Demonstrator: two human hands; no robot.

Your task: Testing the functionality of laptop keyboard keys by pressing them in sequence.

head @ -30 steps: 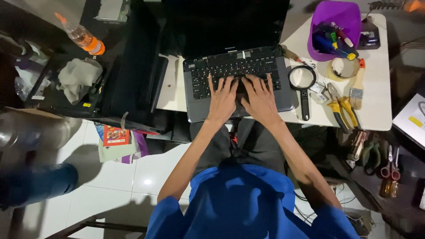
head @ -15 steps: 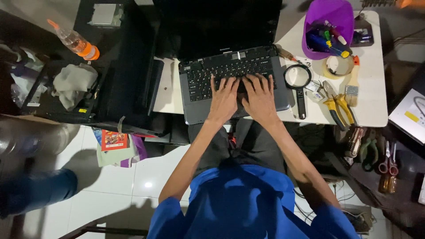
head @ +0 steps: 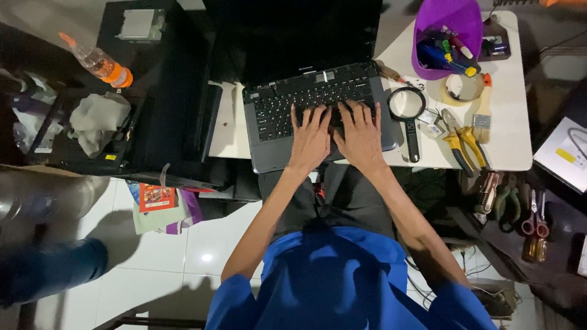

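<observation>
White table (head: pixel 507 146) carries a laptop (head: pixel 318 110); left hand (head: pixel 310 142) and right hand (head: pixel 361 137) rest flat, fingers spread, on its keyboard, holding nothing.

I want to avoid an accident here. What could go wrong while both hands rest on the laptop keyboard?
The laptop overhangs the white table's front edge, so pressing from the left hand and right hand might tip it. The magnifying glass lies just beside the right hand and could be knocked off.
</observation>
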